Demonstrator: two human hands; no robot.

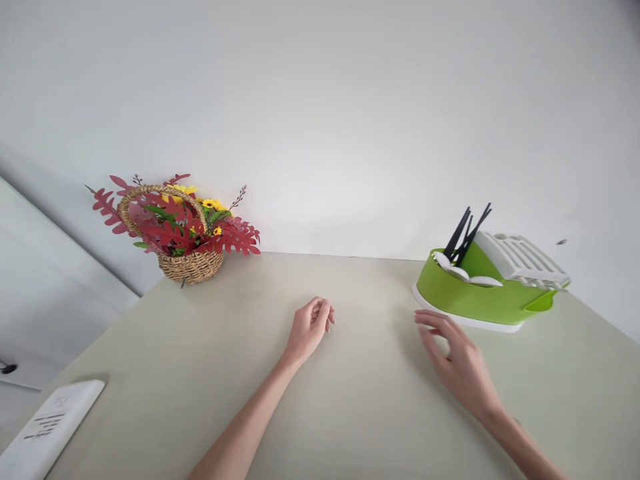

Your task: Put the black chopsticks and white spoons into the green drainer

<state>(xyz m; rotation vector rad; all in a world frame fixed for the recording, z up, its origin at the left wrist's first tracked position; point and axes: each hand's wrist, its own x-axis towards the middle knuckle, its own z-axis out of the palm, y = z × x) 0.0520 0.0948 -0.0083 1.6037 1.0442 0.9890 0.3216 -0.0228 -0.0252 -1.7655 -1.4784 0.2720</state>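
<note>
"Taking the green holder [470, 298] as our mark, what stands on the surface [350, 413]?"

"Farthest to its left lies a white flat object [55, 427]. Less far to its left is a wicker basket [195, 268] with red leaves and yellow flowers. Next comes the left hand [306, 331], well apart from the holder, with its fingers curled together. The right hand [463, 368] is nearest, just before the holder; its thumb stands apart from the fingers, and between them I see nothing."

"How can this hand work well there?"

"In my judgement, it should stay low and touch the green side gently, because the black sticks [457, 233] in the holder lean and could be knocked."

"And what is difficult to see?"

"The white object is cut off by the frame, its marks too small to read. The left palm is hidden. Whether the right fingertips touch the holder's base, I cannot tell."
</note>
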